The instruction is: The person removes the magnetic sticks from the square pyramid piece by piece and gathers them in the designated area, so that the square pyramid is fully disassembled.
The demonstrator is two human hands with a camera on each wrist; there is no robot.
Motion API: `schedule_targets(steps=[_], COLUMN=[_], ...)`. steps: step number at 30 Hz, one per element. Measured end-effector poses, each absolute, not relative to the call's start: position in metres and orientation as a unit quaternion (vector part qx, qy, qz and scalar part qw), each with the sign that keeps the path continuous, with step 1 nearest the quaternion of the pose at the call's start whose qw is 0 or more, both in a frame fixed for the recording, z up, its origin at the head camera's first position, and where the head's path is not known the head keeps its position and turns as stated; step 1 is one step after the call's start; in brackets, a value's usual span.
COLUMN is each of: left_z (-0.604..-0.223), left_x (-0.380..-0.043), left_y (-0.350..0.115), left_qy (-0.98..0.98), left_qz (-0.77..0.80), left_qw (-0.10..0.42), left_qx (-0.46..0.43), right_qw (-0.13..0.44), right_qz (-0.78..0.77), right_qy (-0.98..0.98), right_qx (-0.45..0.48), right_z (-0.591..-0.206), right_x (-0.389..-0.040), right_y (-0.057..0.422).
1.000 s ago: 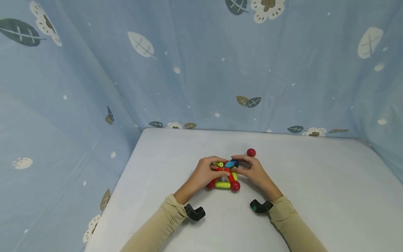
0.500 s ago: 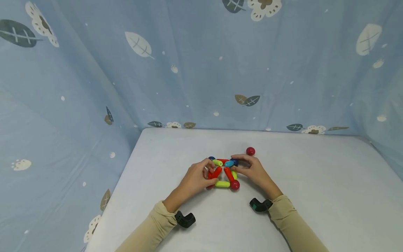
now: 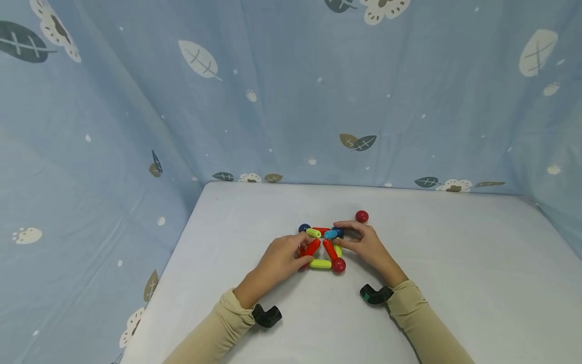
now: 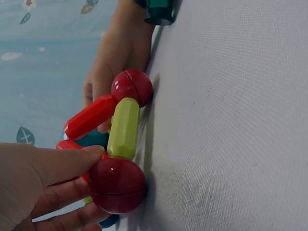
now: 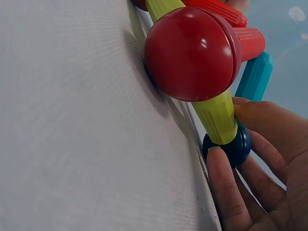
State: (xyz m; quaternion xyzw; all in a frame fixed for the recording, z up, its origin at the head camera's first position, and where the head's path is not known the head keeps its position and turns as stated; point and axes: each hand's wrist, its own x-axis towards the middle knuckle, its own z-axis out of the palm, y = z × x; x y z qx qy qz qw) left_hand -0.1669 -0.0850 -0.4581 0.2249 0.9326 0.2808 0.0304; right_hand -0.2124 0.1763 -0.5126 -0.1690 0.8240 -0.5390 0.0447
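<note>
A frame of magnetic rods and balls stands on the table, four-sided at its base. Its near corners are red balls (image 3: 338,265), its far corners dark blue balls (image 3: 304,229). Two red rods, a yellow-green rod (image 3: 313,232) and a light blue rod (image 3: 331,234) lean inward from the corners, their upper ends apart. My left hand (image 3: 280,256) pinches the near-left red rod (image 3: 312,247) low down, just above its red ball (image 4: 118,185). My right hand (image 3: 367,247) grips the far-right dark blue ball (image 5: 236,147), its thumb against the yellow-green side rod (image 5: 215,115).
A loose red ball (image 3: 361,216) lies behind my right hand. The white table (image 3: 454,253) reaches back to a blue patterned curtain (image 3: 282,101). Each wrist wears a black mount (image 3: 267,316).
My left hand has drawn back from the rods' upper ends, left and toward me, uncovering the far-left blue ball. It now holds the near-left red rod. My right hand stays put.
</note>
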Motion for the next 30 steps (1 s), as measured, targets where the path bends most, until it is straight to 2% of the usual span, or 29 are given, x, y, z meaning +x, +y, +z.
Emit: schedule_targets(steps=[15,22,30], left_z=[-0.452,-0.450,-0.464], left_x=[-0.171,-0.192,-0.217], left_y=[-0.094,-0.128,-0.176], left_qy=[0.923,0.928,0.931], left_qz=[0.311,0.338,0.340], left_qw=[0.015,-0.013,-0.001], left_qx=[0.227,0.156,0.131], right_qw=[0.040,0.047,0.050], right_qz=[-0.534,-0.538,-0.532], right_qy=[0.829,0.827,0.831], right_qx=[-0.159,-0.155,-0.155], right_z=[-0.513,-0.512,-0.508], right_x=[-0.211,-0.210,-0.209], right_y=[0.177,0.176,0.176])
